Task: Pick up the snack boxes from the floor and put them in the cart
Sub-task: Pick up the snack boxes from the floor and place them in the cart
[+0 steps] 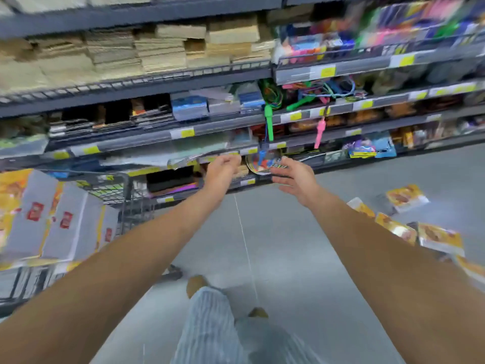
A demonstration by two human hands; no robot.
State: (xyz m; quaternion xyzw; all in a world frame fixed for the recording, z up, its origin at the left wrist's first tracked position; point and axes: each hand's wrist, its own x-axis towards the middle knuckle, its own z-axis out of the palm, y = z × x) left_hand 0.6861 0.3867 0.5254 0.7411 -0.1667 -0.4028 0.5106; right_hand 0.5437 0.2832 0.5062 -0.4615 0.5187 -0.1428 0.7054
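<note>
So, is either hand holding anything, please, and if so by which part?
Nothing is held: the left hand and the right hand both reach forward empty.

Grey shelving [157, 82] runs along the aisle, blurred. Tan stacks [157, 48] on upper shelf. Yellow price tags [187, 132] on rails. Green handle [269, 119] and pink handle [319, 132] hang down. Grey floor [275, 232].

No legible text: red logos [35, 210] on snack boxes [76, 240], yellow shelf tags [187, 132] blurred.

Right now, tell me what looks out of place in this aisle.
Several snack boxes lie scattered on the floor at the right, tilted every which way, some overlapping, instead of in the cart. Green and pink rope handles also dangle over the shelf edge.
</note>
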